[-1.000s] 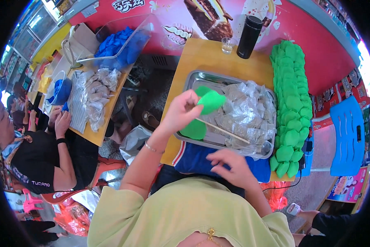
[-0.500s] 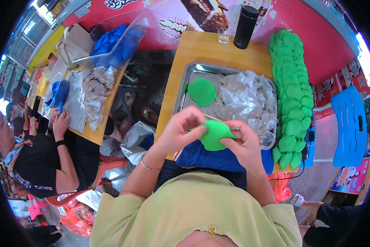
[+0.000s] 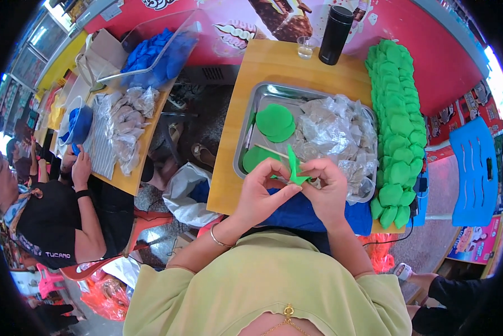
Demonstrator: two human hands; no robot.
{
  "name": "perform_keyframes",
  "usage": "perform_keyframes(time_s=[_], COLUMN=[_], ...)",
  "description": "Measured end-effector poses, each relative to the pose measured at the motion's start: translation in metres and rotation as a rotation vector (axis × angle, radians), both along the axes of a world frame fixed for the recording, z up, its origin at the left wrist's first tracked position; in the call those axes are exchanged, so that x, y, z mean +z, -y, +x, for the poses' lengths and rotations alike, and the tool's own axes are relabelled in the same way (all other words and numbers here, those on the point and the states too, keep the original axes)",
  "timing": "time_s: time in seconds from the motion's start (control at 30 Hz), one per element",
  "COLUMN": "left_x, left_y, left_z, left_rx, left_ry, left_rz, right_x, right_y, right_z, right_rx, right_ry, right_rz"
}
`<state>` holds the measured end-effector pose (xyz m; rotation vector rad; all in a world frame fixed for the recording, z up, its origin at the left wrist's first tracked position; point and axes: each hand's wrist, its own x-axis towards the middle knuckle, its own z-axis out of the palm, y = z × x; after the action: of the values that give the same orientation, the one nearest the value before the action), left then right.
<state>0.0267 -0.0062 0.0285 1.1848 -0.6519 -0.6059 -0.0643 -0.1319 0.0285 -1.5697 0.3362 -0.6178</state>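
Note:
My left hand (image 3: 269, 193) and my right hand (image 3: 324, 187) meet at the tray's near edge, both pinching a folded green piece (image 3: 295, 168). A pale thin stick (image 3: 271, 149) lies at an angle just beyond my fingers; whether they touch it I cannot tell. Inside the steel tray (image 3: 244, 129) are round green pieces in two groups (image 3: 275, 124) at the left and a heap of crumpled clear bags (image 3: 327, 126) at the right. A long pile of overlapping green pieces (image 3: 397, 129) stands along the tray's right side. Blue cloth (image 3: 355, 218) lies below the tray.
A black flask (image 3: 335, 35) and glass (image 3: 305, 49) stand at the wooden table's (image 3: 234, 101) back. On my left, a co-worker (image 3: 50, 224) handles blue material at another table with bags and a bin (image 3: 145, 53). A blue chair (image 3: 475, 168) is at the right.
The green piece moved down from above the tray toward me and turned from flat to folded, edge-on. My right hand came up and took hold of it beside my left hand.

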Motion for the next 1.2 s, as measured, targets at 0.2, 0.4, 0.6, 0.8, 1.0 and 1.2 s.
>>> perform_keyframes(time_s=[0.2,0.4,0.6,0.8,1.0,1.2], left_x=[0.000,-0.005,-0.017,-0.023,-0.024,-0.029], left_y=[0.003,0.001,0.006,0.013,0.014,0.013], left_z=[0.000,0.004,0.003,0.000,0.000,-0.005], left_rx=[0.027,0.012,0.018,0.200,0.082,0.098], left_ry=[0.089,-0.067,-0.083,-0.011,-0.361,-0.185], left_rz=[0.044,-0.020,-0.043,0.031,-0.032,-0.089], right_x=[0.005,0.002,-0.012,-0.023,-0.014,-0.015], right_y=[-0.004,0.002,-0.005,-0.008,-0.002,-0.008], right_z=[0.000,-0.001,0.003,0.005,0.009,0.010], right_rx=[-0.065,-0.040,0.054,-0.024,-0.205,-0.152], right_ry=[-0.022,-0.105,-0.021,-0.001,0.065,-0.129], right_rz=[-0.264,-0.412,0.300,-0.021,-0.682,-0.136])
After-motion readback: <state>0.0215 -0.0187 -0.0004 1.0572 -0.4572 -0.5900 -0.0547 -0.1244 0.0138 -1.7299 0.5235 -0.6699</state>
